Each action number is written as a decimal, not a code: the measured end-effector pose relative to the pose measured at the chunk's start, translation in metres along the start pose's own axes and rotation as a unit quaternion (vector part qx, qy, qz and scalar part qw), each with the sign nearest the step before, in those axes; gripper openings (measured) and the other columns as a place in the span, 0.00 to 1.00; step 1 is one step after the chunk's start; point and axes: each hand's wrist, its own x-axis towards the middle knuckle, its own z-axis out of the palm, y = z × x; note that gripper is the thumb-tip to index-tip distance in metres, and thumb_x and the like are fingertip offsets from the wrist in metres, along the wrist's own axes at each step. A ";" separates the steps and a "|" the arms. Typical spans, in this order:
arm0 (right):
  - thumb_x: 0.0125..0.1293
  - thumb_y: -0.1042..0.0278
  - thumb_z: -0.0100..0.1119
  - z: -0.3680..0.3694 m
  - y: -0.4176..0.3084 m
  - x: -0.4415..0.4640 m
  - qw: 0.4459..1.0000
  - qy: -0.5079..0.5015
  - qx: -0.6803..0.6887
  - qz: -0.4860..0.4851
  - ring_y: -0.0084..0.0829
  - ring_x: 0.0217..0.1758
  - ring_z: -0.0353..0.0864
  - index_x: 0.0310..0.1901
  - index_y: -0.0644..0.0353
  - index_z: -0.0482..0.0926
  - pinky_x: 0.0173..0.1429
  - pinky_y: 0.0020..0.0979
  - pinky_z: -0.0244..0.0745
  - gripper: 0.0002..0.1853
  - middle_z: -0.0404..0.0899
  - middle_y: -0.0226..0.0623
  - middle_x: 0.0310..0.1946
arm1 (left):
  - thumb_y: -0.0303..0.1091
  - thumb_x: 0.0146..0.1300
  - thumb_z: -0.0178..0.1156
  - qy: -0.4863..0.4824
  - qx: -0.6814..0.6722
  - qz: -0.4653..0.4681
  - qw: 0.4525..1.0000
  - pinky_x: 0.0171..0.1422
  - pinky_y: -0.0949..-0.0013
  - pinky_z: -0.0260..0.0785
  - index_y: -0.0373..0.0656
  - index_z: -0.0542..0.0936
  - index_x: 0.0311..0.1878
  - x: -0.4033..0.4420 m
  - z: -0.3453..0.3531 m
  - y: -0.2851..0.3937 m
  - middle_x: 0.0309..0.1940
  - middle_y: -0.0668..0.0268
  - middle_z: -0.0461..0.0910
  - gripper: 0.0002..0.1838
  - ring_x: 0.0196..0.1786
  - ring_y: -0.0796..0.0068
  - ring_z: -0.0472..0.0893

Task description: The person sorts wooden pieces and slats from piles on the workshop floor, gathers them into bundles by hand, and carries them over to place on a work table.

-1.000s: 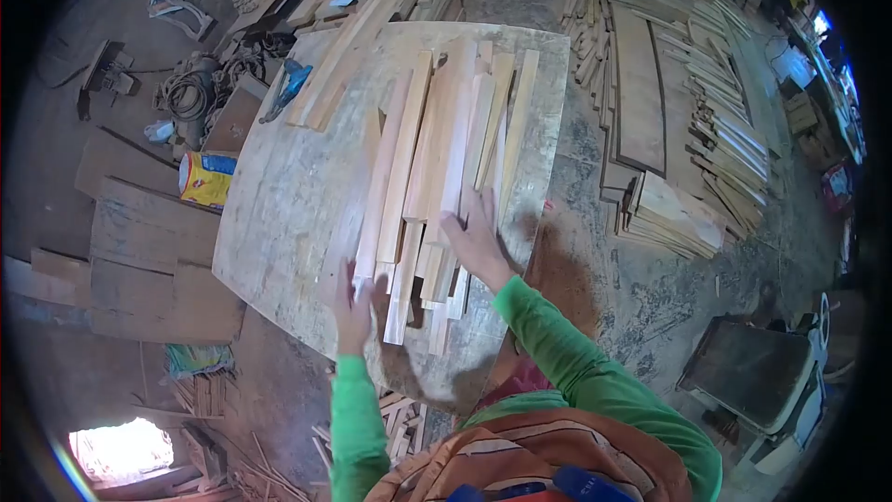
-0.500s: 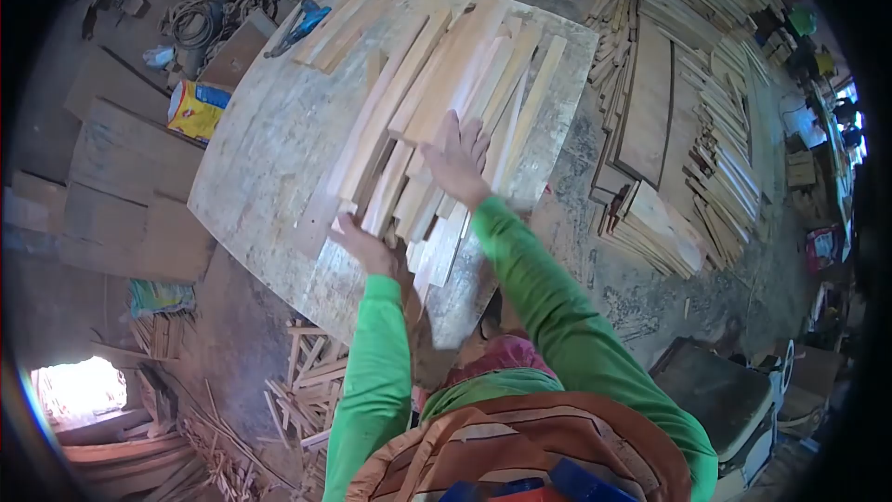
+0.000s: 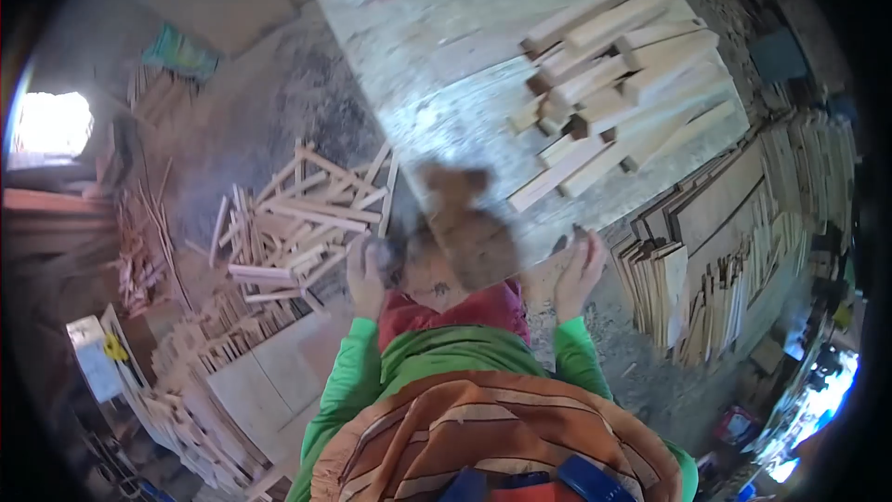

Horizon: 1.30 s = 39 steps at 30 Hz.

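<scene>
Now shows left hand (image 3: pixel 368 268) and right hand (image 3: pixel 582 268) drawn back from the wooden strips (image 3: pixel 595 79) to just below mid-frame, fingers loosely parted and seemingly empty, with strips already bunched on the tabletop (image 3: pixel 446 46) at upper right, ends uneven.

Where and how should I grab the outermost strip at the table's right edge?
Probably grip the strip at its near end, right hand coming from the right: bare table lies along that long side, while other pieces crowd the opposite one.
</scene>
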 end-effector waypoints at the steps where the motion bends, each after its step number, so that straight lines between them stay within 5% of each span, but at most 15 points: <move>1: 0.74 0.72 0.47 0.009 -0.010 -0.024 0.998 -0.046 -0.007 -0.029 0.42 0.61 0.73 0.61 0.66 0.73 0.68 0.39 0.67 0.17 0.73 0.47 0.60 | 0.37 0.75 0.53 0.008 0.045 -0.035 0.998 0.70 0.64 0.66 0.34 0.76 0.65 -0.020 -0.034 -0.039 0.63 0.52 0.78 0.22 0.64 0.57 0.77; 6: 0.69 0.76 0.51 0.101 -0.077 -0.105 0.954 -0.217 0.000 -0.208 0.42 0.59 0.74 0.58 0.66 0.74 0.65 0.40 0.69 0.17 0.76 0.47 0.56 | 0.40 0.74 0.55 -0.005 0.079 -0.136 0.987 0.62 0.64 0.71 0.32 0.78 0.62 -0.058 -0.168 -0.190 0.56 0.53 0.83 0.22 0.55 0.57 0.81; 10: 0.70 0.75 0.53 0.207 -0.099 -0.170 0.942 -0.321 0.007 -0.097 0.33 0.50 0.78 0.60 0.66 0.75 0.57 0.30 0.73 0.17 0.78 0.42 0.51 | 0.43 0.72 0.58 0.028 0.068 -0.202 0.977 0.51 0.64 0.75 0.33 0.80 0.58 -0.087 -0.262 -0.276 0.48 0.55 0.86 0.23 0.44 0.60 0.83; 11: 0.71 0.74 0.53 0.234 -0.101 -0.189 0.938 -0.335 0.002 -0.090 0.32 0.48 0.78 0.60 0.65 0.75 0.56 0.28 0.74 0.17 0.79 0.41 0.50 | 0.43 0.70 0.58 0.046 0.051 -0.234 0.970 0.56 0.65 0.75 0.30 0.78 0.61 -0.083 -0.287 -0.295 0.50 0.49 0.85 0.26 0.50 0.59 0.83; 16: 0.70 0.71 0.54 0.338 -0.037 -0.292 0.889 -0.455 -0.013 -0.060 0.31 0.46 0.77 0.65 0.63 0.72 0.53 0.30 0.74 0.22 0.79 0.40 0.46 | 0.43 0.70 0.59 0.171 -0.061 -0.320 0.930 0.58 0.67 0.74 0.31 0.78 0.63 -0.084 -0.380 -0.335 0.53 0.52 0.84 0.26 0.52 0.61 0.82; 17: 0.69 0.69 0.56 0.352 -0.028 -0.305 0.852 -0.497 -0.090 -0.141 0.34 0.45 0.78 0.66 0.64 0.71 0.53 0.32 0.75 0.25 0.79 0.41 0.46 | 0.42 0.71 0.59 0.194 -0.094 -0.330 0.919 0.52 0.71 0.71 0.34 0.78 0.63 -0.088 -0.393 -0.351 0.49 0.59 0.83 0.25 0.48 0.68 0.80; 19: 0.65 0.65 0.60 0.374 -0.002 -0.332 0.803 -0.546 -0.186 -0.147 0.41 0.45 0.78 0.68 0.65 0.69 0.54 0.36 0.76 0.30 0.79 0.46 0.48 | 0.42 0.71 0.59 0.235 -0.123 -0.344 0.901 0.45 0.75 0.68 0.38 0.77 0.65 -0.101 -0.403 -0.381 0.44 0.65 0.81 0.24 0.42 0.76 0.76; 23: 0.62 0.62 0.62 0.437 0.012 -0.361 0.758 -0.598 -0.256 0.047 0.50 0.50 0.79 0.69 0.67 0.67 0.58 0.39 0.76 0.34 0.79 0.55 0.53 | 0.43 0.70 0.58 0.270 -0.128 -0.414 0.859 0.45 0.74 0.68 0.38 0.73 0.68 -0.092 -0.411 -0.414 0.47 0.62 0.79 0.28 0.43 0.75 0.75; 24: 0.62 0.61 0.62 0.462 0.033 -0.363 0.747 -0.611 -0.262 0.007 0.52 0.52 0.79 0.70 0.67 0.66 0.60 0.39 0.75 0.36 0.78 0.57 0.54 | 0.43 0.70 0.59 0.279 -0.123 -0.416 0.856 0.46 0.74 0.69 0.38 0.73 0.68 -0.083 -0.406 -0.430 0.47 0.61 0.79 0.28 0.43 0.74 0.75; 26: 0.61 0.61 0.62 0.515 0.071 -0.365 0.729 -0.632 -0.261 -0.038 0.54 0.54 0.79 0.71 0.67 0.65 0.61 0.40 0.75 0.37 0.78 0.59 0.55 | 0.43 0.68 0.60 0.299 -0.107 -0.406 0.857 0.47 0.73 0.69 0.37 0.72 0.68 -0.055 -0.397 -0.471 0.48 0.59 0.78 0.29 0.44 0.73 0.76; 29: 0.59 0.55 0.62 0.586 0.109 -0.368 0.743 -0.603 -0.279 -0.080 0.64 0.61 0.71 0.73 0.63 0.61 0.67 0.53 0.66 0.42 0.68 0.63 0.64 | 0.42 0.66 0.62 0.325 -0.070 -0.371 0.867 0.49 0.71 0.70 0.36 0.71 0.69 0.011 -0.392 -0.552 0.50 0.56 0.78 0.31 0.46 0.70 0.76; 34: 0.55 0.52 0.68 0.696 0.168 -0.346 0.717 -0.544 -0.371 -0.228 0.63 0.66 0.66 0.77 0.58 0.51 0.69 0.65 0.58 0.52 0.63 0.59 0.67 | 0.41 0.63 0.65 0.383 -0.016 -0.269 0.884 0.52 0.69 0.71 0.34 0.69 0.69 0.164 -0.408 -0.697 0.53 0.51 0.77 0.35 0.48 0.66 0.77; 39: 0.49 0.51 0.73 0.767 0.236 -0.339 0.737 -0.475 -0.391 -0.281 0.60 0.61 0.69 0.75 0.58 0.53 0.64 0.63 0.60 0.54 0.68 0.55 0.63 | 0.40 0.59 0.68 0.422 -0.053 -0.209 0.881 0.54 0.66 0.72 0.32 0.67 0.69 0.289 -0.443 -0.797 0.55 0.47 0.76 0.38 0.51 0.62 0.79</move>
